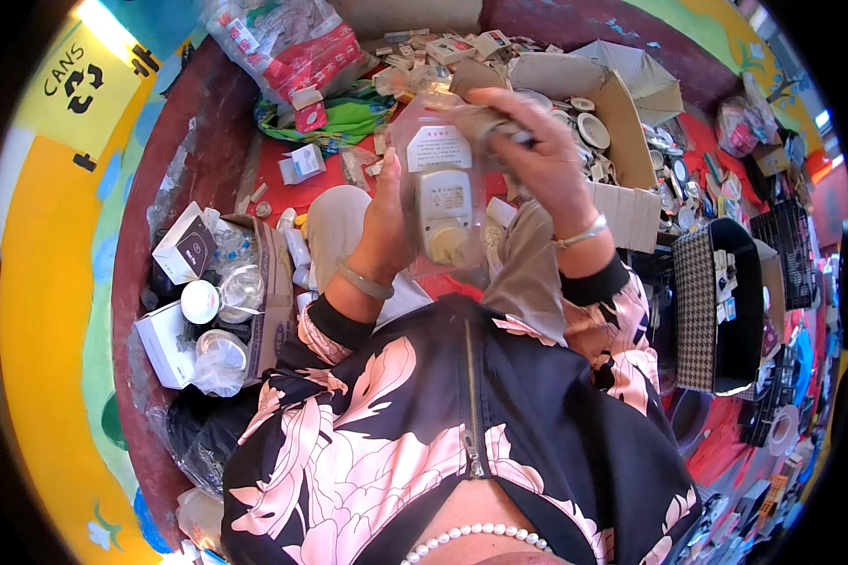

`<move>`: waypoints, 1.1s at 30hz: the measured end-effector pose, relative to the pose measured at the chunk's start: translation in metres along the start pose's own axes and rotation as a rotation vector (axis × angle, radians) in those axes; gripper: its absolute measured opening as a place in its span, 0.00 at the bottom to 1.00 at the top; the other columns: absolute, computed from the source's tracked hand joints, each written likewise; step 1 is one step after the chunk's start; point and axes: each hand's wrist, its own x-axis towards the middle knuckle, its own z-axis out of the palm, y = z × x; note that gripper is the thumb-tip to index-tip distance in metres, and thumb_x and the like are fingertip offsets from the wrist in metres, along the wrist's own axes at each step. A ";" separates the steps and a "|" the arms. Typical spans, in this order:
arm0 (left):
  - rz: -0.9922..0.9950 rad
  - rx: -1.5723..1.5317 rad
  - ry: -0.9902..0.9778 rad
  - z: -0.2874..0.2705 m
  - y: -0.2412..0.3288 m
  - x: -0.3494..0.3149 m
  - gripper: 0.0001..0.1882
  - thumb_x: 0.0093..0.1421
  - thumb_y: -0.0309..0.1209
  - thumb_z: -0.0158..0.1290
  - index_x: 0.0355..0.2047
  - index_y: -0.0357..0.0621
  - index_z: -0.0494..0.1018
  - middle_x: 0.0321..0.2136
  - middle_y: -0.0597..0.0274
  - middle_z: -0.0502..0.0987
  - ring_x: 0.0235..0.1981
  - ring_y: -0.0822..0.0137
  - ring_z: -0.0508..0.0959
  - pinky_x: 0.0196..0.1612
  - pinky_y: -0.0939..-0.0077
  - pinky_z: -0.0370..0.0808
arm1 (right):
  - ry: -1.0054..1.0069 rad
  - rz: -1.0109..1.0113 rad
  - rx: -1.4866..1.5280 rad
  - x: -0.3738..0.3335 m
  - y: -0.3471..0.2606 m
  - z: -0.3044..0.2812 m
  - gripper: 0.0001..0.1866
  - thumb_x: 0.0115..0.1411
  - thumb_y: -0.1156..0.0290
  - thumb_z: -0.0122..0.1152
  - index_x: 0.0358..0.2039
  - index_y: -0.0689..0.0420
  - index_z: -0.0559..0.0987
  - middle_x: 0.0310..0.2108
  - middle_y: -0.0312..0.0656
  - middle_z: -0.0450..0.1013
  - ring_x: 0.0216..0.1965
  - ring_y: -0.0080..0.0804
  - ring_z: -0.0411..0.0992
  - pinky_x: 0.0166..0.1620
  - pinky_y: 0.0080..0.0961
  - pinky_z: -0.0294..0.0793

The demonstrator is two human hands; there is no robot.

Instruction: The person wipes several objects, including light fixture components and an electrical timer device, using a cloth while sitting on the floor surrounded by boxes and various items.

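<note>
We start closest: one string of pearls point(481, 533), one floral jacket point(462, 377) with one zip point(473, 405), all below the clear pack point(443, 217). Two wristbands: bangle point(363, 281) below-left of the pack, bracelet point(582, 233) to its right.

Two hands. Left hand point(386, 228) is closed on the pack's left edge. Right hand point(548, 160) is bent over the pack's upper right corner, motion-blurred; we can't tell if it clamps the pack or something grey-brown there. We see one pack, upright between the hands, above the lap; one white device point(445, 212) and one printed card point(439, 147) inside.

Left of the pack, lower: one open brown box point(275, 292), with two white cartons point(167, 344) and one white-lidded tub point(200, 302) at it. Right of the pack, lower: one checked basket point(695, 330).

Beyond the pack, left: one small white carton point(301, 164), one pink carton point(309, 113), one green cloth point(344, 127), one big plastic bag point(316, 61). Beyond it, right: one large cardboard box point(628, 141), round white pieces point(593, 131) inside, too many to count.
</note>
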 end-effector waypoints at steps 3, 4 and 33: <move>0.090 0.056 0.128 0.005 -0.002 0.000 0.36 0.61 0.58 0.24 0.57 0.42 0.56 0.51 0.55 0.65 0.51 0.59 0.68 0.53 0.65 0.66 | -0.083 -0.219 -0.211 -0.010 0.011 0.030 0.23 0.47 0.82 0.56 0.47 0.56 0.72 0.50 0.45 0.67 0.53 0.39 0.64 0.54 0.30 0.62; 0.104 0.038 0.128 0.003 -0.002 0.001 0.36 0.61 0.58 0.24 0.57 0.41 0.56 0.52 0.55 0.65 0.51 0.59 0.68 0.53 0.65 0.66 | -0.105 -0.199 -0.217 -0.016 0.014 0.033 0.25 0.46 0.82 0.56 0.48 0.56 0.72 0.51 0.45 0.67 0.54 0.40 0.63 0.55 0.31 0.61; -0.005 0.275 -0.034 -0.017 -0.033 -0.009 0.36 0.61 0.58 0.31 0.57 0.41 0.54 0.50 0.55 0.66 0.50 0.59 0.69 0.52 0.63 0.67 | 0.171 0.202 -0.036 -0.030 0.005 0.018 0.09 0.40 0.82 0.58 0.26 0.59 0.75 0.24 0.40 0.70 0.27 0.28 0.69 0.32 0.20 0.68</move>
